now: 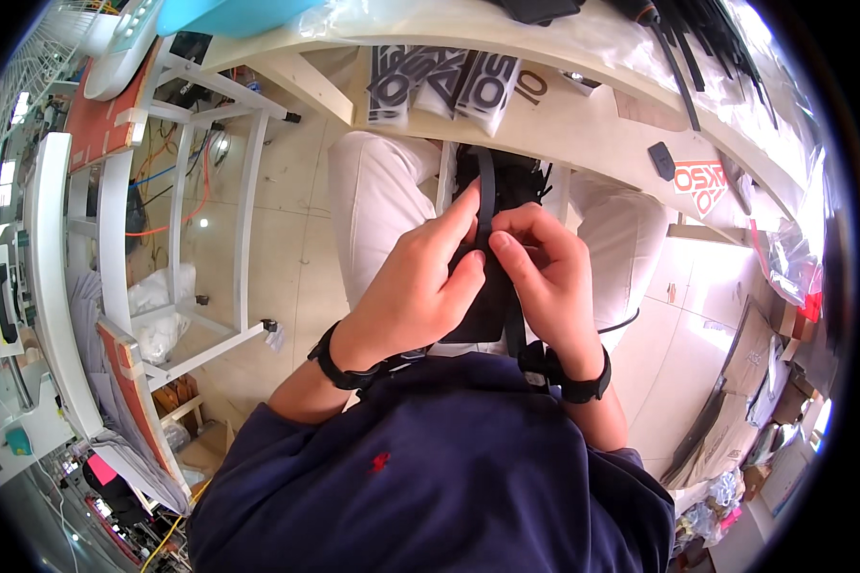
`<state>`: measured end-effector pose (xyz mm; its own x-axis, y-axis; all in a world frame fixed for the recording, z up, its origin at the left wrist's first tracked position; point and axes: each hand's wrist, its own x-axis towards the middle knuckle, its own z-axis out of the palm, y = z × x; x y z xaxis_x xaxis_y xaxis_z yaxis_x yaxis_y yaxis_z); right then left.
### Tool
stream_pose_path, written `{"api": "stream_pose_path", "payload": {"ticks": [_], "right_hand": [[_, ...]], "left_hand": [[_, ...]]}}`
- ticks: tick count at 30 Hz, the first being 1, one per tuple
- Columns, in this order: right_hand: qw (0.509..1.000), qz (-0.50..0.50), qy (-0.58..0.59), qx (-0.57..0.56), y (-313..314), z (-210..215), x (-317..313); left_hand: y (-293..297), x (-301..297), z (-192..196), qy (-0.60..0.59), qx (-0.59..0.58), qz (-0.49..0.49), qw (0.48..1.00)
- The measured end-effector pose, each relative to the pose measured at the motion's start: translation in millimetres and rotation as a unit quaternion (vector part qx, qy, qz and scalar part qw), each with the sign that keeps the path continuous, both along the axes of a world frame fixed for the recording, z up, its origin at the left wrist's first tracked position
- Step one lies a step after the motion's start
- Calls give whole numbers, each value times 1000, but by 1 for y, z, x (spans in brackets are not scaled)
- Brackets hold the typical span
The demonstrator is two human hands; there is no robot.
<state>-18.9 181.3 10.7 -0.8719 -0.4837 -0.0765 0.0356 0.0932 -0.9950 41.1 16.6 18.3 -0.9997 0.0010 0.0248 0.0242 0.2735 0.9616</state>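
A narrow black strap [487,191] runs lengthwise between my two hands, above my lap. My left hand [416,277] is closed on the strap from its left side, index finger along it and thumb near its lower part. From the other side my right hand [552,272] pinches the strap, thumb and forefinger curled together. Beneath the hands lies a flat black piece [473,310], partly covered by them. Behind the strap, a tangle of black strips [530,177] shows between my knees. What the fingertips meet on is partly hidden.
Just ahead is the edge of a pale wooden table [602,143], with printed plastic packets [440,86] and a small black tab [660,160] on it. More black strips [707,48] lie at the far right. A white metal frame [244,220] stands to the left.
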Motion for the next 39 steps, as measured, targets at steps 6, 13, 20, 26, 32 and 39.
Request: {"api": "stream_pose_path", "payload": {"ticks": [6, 13, 20, 26, 32, 39], "right_hand": [[1000, 2, 14, 1, -1, 4, -7], [999, -44, 24, -6, -11, 10, -12], [995, 33, 86, 38, -38, 38, -35], [913, -4, 398, 83, -94, 91, -108], [811, -7, 525, 258, -126, 83, -161], [804, -11, 508, 308, -133, 74, -162]], "left_hand": [[1, -6, 8, -2, -7, 1, 1000], [-1, -7, 5, -40, 77, 70, 994], [-12, -3, -2, 1, 205, 196, 959], [-37, 7, -9, 12, 265, 256, 929], [-47, 14, -15, 34, 254, 274, 927], [-61, 19, -21, 26, 262, 284, 922]]}}
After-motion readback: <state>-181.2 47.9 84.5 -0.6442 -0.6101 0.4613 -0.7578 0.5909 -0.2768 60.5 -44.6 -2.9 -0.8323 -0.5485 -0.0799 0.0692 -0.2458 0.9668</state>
